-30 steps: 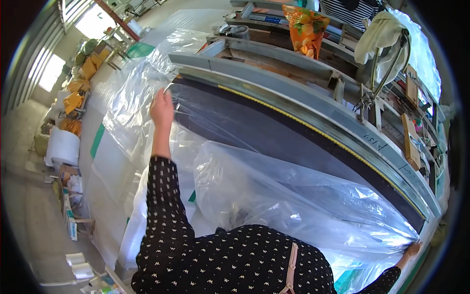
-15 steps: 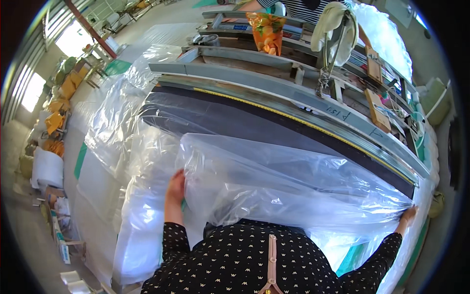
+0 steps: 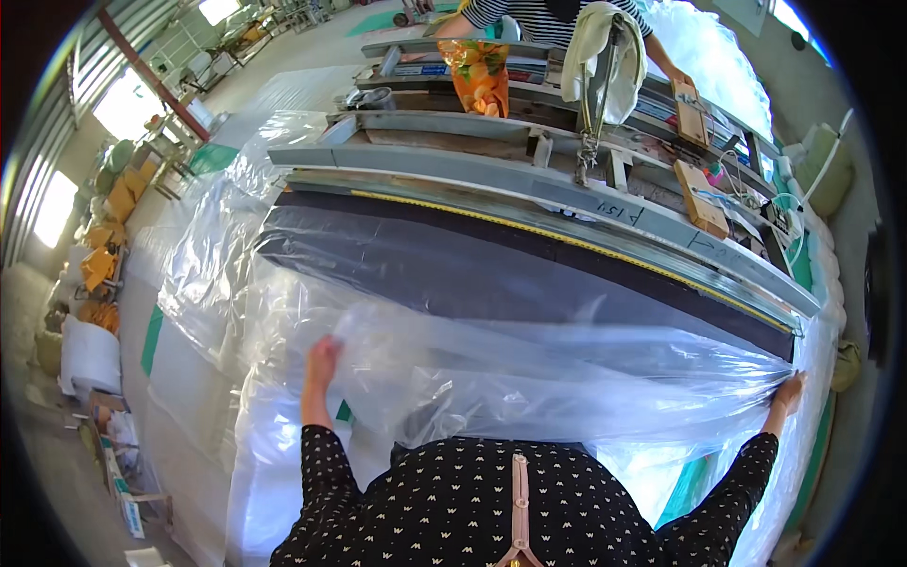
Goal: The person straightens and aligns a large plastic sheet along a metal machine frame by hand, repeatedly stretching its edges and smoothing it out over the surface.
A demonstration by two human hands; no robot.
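A sheet of clear plastic film (image 3: 510,383) stretches between my two hands across the front of the worktable. My left hand (image 3: 323,361) is closed on the film's left part, slightly blurred. At the far right my right hand (image 3: 788,391) pinches the film, which gathers into tight creases there. Beyond it lies a dark grey work surface (image 3: 406,260), partly under clear film. A yellow measuring tape (image 3: 539,227) runs along its far side, beside a long metal rail (image 3: 444,189).
Behind the rail, a metal frame carries a cream cloth (image 3: 581,66), an orange patterned bag (image 3: 480,90) and wooden blocks (image 3: 701,200). Another person in a striped top (image 3: 529,21) stands across it, one hand near a block. More film (image 3: 203,293) spreads leftward; a white roll (image 3: 92,354) stands farther left.
My left hand has moved slightly left, and the film's raised far edge has dropped nearer to me, showing more dark surface. My right hand keeps its hold. The view has shifted slightly.
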